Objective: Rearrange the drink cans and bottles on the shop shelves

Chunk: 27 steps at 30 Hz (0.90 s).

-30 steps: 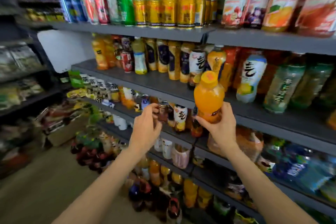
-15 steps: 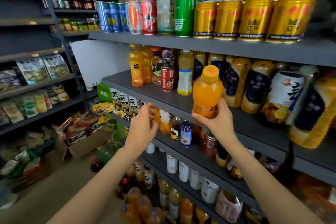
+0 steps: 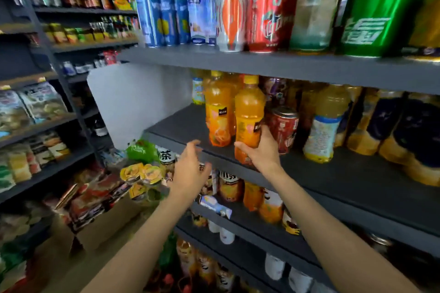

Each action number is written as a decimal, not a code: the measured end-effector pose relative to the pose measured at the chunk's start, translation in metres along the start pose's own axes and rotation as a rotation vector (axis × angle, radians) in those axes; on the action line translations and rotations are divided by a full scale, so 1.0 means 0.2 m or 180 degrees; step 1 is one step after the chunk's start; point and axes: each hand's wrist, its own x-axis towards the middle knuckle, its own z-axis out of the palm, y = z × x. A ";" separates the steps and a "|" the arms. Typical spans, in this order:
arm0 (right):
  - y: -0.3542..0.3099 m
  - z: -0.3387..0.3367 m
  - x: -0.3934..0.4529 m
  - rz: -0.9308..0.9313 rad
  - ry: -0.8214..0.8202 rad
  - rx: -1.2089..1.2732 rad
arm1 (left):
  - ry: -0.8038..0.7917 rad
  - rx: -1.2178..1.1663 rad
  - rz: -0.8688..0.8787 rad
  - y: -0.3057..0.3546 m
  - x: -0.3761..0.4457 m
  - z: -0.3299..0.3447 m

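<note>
Bottle at shelf edge.
My right hand [image 3: 262, 150] gripped the orange bottle [image 3: 248, 112]; my left hand [image 3: 190, 169] hung loosely spread, empty.

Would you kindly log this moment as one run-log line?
step: shelving orange juice bottle | right hand: grips bottle low, beside matching bottle | left hand: open, empty | shelf: middle

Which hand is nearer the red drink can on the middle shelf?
Right. The right hand, gripping the orange juice bottle, sits beside the red drink can; the left hand hovers further left, empty.

Two hands [image 3: 262, 152], two orange juice bottles [image 3: 248, 116], one green can [image 3: 378, 12]
</note>
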 end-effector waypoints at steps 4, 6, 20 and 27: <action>-0.05 0.21 0.04 0.0200 0.0447 -0.0270 | -0.0336 -0.0447 0.0140 -0.10 0.29 0.06; -0.06 0.24 0.01 0.0307 0.0619 -0.0431 | -0.0508 -0.0676 0.0105 -0.12 0.41 0.09; -0.10 0.45 0.09 0.0530 0.0808 -0.0980 | -0.0592 -0.0934 0.0326 -0.36 0.68 0.17; -0.21 0.31 0.12 -0.0035 0.1539 -0.1163 | -0.0606 -0.1112 0.0379 -0.39 0.67 0.15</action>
